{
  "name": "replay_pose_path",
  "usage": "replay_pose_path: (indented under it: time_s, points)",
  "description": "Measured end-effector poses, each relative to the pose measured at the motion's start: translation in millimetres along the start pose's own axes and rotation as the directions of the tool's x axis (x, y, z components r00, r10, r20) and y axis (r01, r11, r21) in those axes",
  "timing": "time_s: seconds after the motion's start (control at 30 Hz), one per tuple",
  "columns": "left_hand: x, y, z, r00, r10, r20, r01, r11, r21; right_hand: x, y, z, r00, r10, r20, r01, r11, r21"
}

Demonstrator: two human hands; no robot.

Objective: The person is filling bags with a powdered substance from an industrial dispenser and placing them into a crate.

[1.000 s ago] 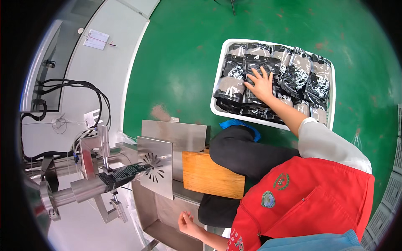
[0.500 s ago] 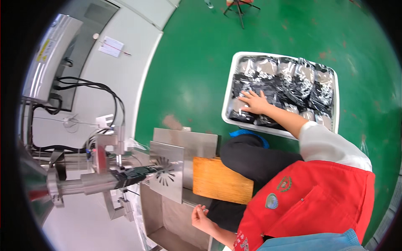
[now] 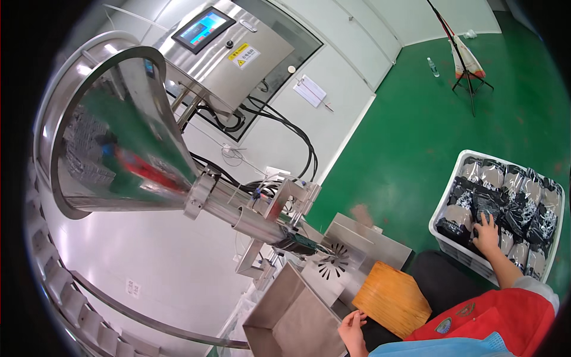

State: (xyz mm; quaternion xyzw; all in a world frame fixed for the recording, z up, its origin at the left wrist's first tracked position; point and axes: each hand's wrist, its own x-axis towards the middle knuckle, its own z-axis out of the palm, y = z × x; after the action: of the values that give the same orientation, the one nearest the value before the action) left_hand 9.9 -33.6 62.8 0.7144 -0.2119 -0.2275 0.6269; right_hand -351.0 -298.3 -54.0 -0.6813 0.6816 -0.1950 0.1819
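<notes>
Pouches (image 3: 458,219) under a spread hand, print illegible

White crate (image 3: 457,250) holds them; the right hand (image 3: 486,237) lies on top, fingers parted, covering some lettering. The left hand (image 3: 352,333), cut off below, curls beside a wooden board (image 3: 392,297); whether it pinches anything, I cannot tell. A yellow warning label (image 3: 239,53) marks the control cabinet (image 3: 208,66).

Black pouches (image 3: 518,209) in a white basket (image 3: 465,257) lay beneath the spread right hand (image 3: 487,236); just beside the left hand (image 3: 352,333) sat a wooden board (image 3: 392,298), with a steel bin (image 3: 297,326) to that hand's left.
</notes>
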Motion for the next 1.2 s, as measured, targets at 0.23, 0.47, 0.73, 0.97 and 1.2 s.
replay_pose_path:
  time_s: [0.23, 0.47, 0.73, 0.97, 1.2]
  points:
    - [8, -10, -13, 0.998, -0.061, -0.003, 0.061, 0.997, 0.047, 23, 53, -29, 0.884, 0.252, -0.395, 0.266, 0.425, 0.865]
    - [3, 15, 7, 0.995, 0.018, 0.095, -0.022, 0.999, 0.033, -34, 152, 81, 0.922, 0.253, -0.294, -0.007, 0.768, 0.640]
    - [-2, 5, -27, 1.000, 0.003, 0.000, -0.003, 0.996, 0.091, 60, 20, -14, 0.968, -0.077, -0.238, 0.044, 0.989, -0.142]
    - [-32, 4, -75, 0.971, -0.005, -0.238, 0.044, 0.986, 0.160, 79, 18, 43, 0.975, -0.218, -0.043, 0.192, 0.926, -0.326]
    - [-81, -17, -107, 0.904, -0.076, -0.421, 0.210, 0.937, 0.281, 48, 20, 11, 0.994, 0.019, -0.107, -0.052, 0.948, -0.315]
